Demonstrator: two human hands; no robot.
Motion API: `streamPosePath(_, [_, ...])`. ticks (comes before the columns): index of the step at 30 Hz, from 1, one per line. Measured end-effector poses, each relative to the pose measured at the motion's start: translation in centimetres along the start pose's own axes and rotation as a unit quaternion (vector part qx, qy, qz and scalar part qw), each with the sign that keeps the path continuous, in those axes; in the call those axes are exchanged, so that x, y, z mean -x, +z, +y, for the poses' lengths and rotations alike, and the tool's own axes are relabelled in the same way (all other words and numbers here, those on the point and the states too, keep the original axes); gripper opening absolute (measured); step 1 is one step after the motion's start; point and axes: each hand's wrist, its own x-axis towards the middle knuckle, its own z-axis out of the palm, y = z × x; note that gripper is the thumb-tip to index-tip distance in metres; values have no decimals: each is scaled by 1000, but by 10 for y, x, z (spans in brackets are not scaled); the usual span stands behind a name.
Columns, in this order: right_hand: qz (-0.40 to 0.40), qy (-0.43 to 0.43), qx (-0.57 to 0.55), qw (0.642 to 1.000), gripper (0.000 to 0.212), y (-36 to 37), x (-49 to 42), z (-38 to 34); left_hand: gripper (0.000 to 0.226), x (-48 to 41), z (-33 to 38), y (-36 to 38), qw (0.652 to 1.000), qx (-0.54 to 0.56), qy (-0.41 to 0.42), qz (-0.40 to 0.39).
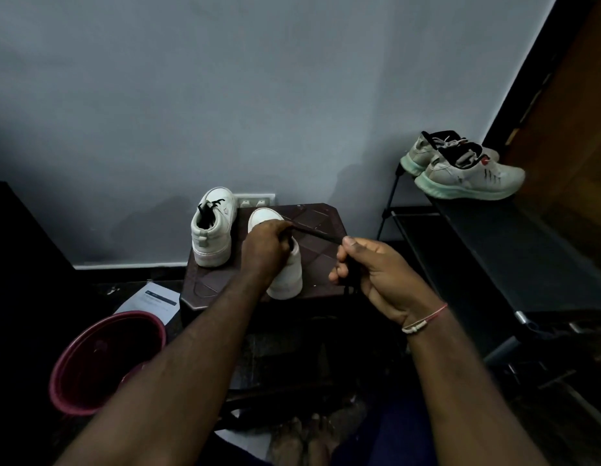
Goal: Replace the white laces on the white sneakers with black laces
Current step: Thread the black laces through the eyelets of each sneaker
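Two white sneakers stand on a dark brown stool [321,216]. The left sneaker [212,227] carries black laces and points toward the wall. My left hand [264,247] rests on top of the right sneaker [287,277], fingers pinched on a black lace [314,233] at its eyelets. That lace runs taut to the right into my right hand [376,274], which grips it in a fist; loose lace hangs below the fist. The right sneaker's tongue and eyelets are hidden by my left hand.
A dark red bucket [106,361] sits on the floor at lower left, with a white paper [151,301] beside it. A black shoe rack [494,250] at right holds a pair of grey running shoes [467,173]. The grey wall is close behind the stool.
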Motion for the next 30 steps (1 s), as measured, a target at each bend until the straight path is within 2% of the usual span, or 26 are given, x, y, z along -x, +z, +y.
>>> streamPosePath(3, [-2, 2, 20, 1000, 32, 2, 3, -4, 30, 1, 8, -4, 995, -19, 98, -14])
streamPosePath(6, [-9, 28, 21, 999, 34, 6, 3, -7, 35, 13, 23, -11, 979, 40, 191, -58])
streamPosePath(8, [-8, 35, 13, 999, 36, 8, 2, -6, 34, 16, 30, -15, 974, 66, 206, -67])
streamPosePath(10, [-18, 36, -13, 999, 36, 5, 4, -3, 38, 12, 27, -21, 985, 102, 135, -41])
streamPosePath(13, [-46, 45, -57, 996, 32, -7, 10, 2, 36, -1, 10, -33, 983, 177, -40, 27])
streamPosePath(15, [-59, 57, -79, 994, 29, -11, 15, 5, 30, -8, -1, -40, 989, 118, -73, 43])
streamPosePath(17, [-65, 66, -93, 991, 28, -8, 17, 7, 43, -1, 1, -45, 1000, 3, -3, -31])
streamPosePath(19, [-70, 79, -88, 990, 28, 0, 16, 3, 68, 13, 14, -43, 983, -52, 132, -117])
streamPosePath(20, [-74, 86, -82, 990, 29, 5, 14, 2, 71, 22, 21, -41, 971, -49, 185, -147])
streamPosePath(22, [-79, 88, -70, 990, 30, 11, 11, -3, 52, 35, 40, -40, 950, 4, 244, -193])
streamPosePath(24, [-81, 90, -75, 990, 30, 16, 9, -7, 32, 43, 50, -42, 941, 90, 232, -231])
streamPosePath(26, [-79, 87, -91, 989, 30, 19, 7, -11, 30, 43, 48, -45, 940, 135, 204, -237])
streamPosePath(28, [-76, 87, -104, 988, 30, 19, 8, -12, 27, 37, 44, -46, 957, 135, 160, -200])
streamPosePath(30, [-82, 97, -84, 988, 31, 20, 13, -10, 30, 26, 40, -49, 969, 205, 51, -129])
